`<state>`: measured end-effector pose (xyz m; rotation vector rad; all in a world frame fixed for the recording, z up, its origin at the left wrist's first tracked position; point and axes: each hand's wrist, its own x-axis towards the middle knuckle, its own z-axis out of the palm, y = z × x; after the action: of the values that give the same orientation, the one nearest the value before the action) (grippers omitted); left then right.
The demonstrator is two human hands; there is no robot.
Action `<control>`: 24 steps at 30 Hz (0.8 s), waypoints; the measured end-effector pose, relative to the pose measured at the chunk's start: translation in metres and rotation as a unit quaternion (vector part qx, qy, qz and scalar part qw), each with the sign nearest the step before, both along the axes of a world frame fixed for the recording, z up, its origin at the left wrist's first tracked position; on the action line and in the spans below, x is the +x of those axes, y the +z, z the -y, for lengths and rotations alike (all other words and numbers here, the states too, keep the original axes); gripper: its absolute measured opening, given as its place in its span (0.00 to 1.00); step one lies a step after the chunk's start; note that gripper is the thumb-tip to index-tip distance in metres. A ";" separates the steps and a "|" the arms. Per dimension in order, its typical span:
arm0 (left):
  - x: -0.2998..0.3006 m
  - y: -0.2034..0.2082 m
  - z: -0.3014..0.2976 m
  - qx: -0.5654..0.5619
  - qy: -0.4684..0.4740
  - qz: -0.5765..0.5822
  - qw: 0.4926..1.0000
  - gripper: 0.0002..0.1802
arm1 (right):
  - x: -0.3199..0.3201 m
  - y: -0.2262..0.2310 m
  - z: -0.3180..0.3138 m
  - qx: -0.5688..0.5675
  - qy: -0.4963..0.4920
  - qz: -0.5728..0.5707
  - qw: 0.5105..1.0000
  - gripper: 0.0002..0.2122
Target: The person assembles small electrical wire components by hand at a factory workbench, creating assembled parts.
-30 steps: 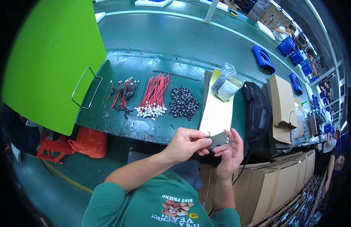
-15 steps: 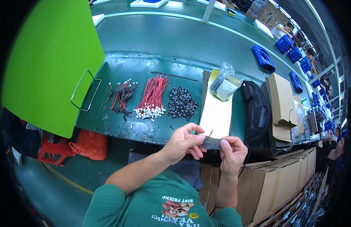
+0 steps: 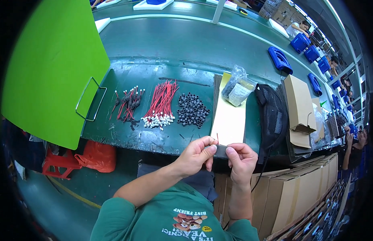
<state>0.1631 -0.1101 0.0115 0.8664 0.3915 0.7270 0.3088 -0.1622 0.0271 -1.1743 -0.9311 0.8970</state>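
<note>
Above the bench's front edge, my left hand (image 3: pixel 197 156) and my right hand (image 3: pixel 242 161) pinch a short dark grey strip (image 3: pixel 221 151) between them, one at each end. A thin red wire (image 3: pixel 218 137) pokes up by my left fingertips; its lower end is hidden. On the bench beyond lie a pile of black ring-shaped parts (image 3: pixel 193 110) and a bundle of red wires (image 3: pixel 162 98) with white connectors. Farther left lies a smaller group of red wires with black-wrapped lumps (image 3: pixel 131 103).
A yellowish sheet (image 3: pixel 228 124) carries a clear plastic bag (image 3: pixel 238 90) of dark parts. Right of it are a black mesh bag (image 3: pixel 271 116) and cardboard pieces (image 3: pixel 299 104). A green panel (image 3: pixel 54 72) with a wire handle stands at left. Cartons (image 3: pixel 293 197) stand below right.
The strip, loosely held before, is now stretched flat between my hands. My right hand has moved slightly left, closer to my left hand. The small wire stands more upright.
</note>
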 end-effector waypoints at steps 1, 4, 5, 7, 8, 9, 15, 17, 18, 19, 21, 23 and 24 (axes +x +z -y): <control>0.002 -0.002 0.001 0.000 0.000 0.000 1.000 0.10 | -0.001 0.000 0.000 0.000 0.000 0.000 1.000 0.03; 0.007 -0.005 0.004 -0.049 0.021 0.044 0.998 0.11 | -0.004 0.001 -0.001 0.000 0.011 -0.005 1.000 0.04; 0.007 -0.002 0.005 -0.058 0.035 0.042 0.997 0.11 | -0.005 0.002 -0.002 0.002 0.011 -0.009 1.000 0.04; 0.007 0.000 0.005 -0.067 0.049 0.039 0.996 0.11 | -0.007 0.002 -0.002 0.005 0.009 -0.013 1.000 0.04; 0.007 0.000 0.005 -0.035 0.070 0.013 0.997 0.10 | -0.007 0.002 -0.002 0.008 0.013 -0.018 1.000 0.04; 0.007 0.001 0.005 -0.002 0.092 -0.012 0.996 0.10 | -0.007 0.002 -0.002 0.012 0.017 -0.023 1.000 0.04; 0.008 -0.009 0.005 -0.015 0.105 0.008 0.994 0.08 | -0.014 0.004 -0.004 -0.003 0.012 0.017 1.000 0.06; 0.011 -0.018 0.006 -0.007 0.120 0.010 0.993 0.08 | -0.015 0.001 -0.004 0.026 0.010 0.063 0.998 0.06; 0.013 -0.019 0.006 0.000 0.133 0.011 0.991 0.09 | -0.015 0.000 -0.005 0.054 0.005 0.108 0.993 0.07; 0.014 -0.018 0.006 0.001 0.134 0.011 0.991 0.09 | -0.016 -0.001 -0.005 0.055 0.006 0.108 0.993 0.07; 0.016 -0.016 0.007 -0.005 0.160 -0.042 0.986 0.09 | -0.019 -0.002 -0.005 0.072 -0.044 0.155 0.984 0.07; 0.016 -0.016 0.006 -0.004 0.174 -0.036 0.984 0.09 | -0.021 -0.001 -0.002 0.039 -0.045 0.125 0.990 0.06; 0.016 -0.015 0.005 -0.003 0.187 -0.030 0.982 0.08 | -0.023 0.000 -0.001 0.006 -0.047 0.094 0.994 0.06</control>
<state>0.1789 -0.1154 -0.0040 0.8188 0.6205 1.0474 0.2859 -0.1608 0.0274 -1.2969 -1.0227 0.7134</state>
